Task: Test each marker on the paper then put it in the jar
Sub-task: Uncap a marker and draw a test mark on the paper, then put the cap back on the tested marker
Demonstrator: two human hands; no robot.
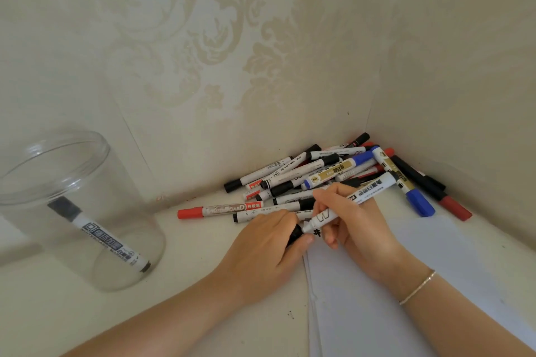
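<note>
- Over at nine o'clock stands the clear jar, upright on the surface, with one black-capped marker leaning inside it. One down, plenty to go by the look of it.
- Moving to centre: the left hand has its fingers curled round a black cap, pinched right at the marker's nose. Whether the cap is going on or coming off, I cannot tell.
- Just right of that, the right hand grips the white marker round the barrel, fingers wrapped close, tail pointing to two o'clock. A small black scribble shows on the paper under the tip end.
- Handling call: this marker looks light, stiff and smooth-sided, so a mid-barrel hold suits it; the cap likely wants a firm straight push or pull.
- Up at one o'clock, the pile of markers sits jammed into the wall corner, black, red and blue caps crossing one another, touching and stacked.
- Far right, a blue marker and a red-capped marker lie beside the paper's top edge.
</note>
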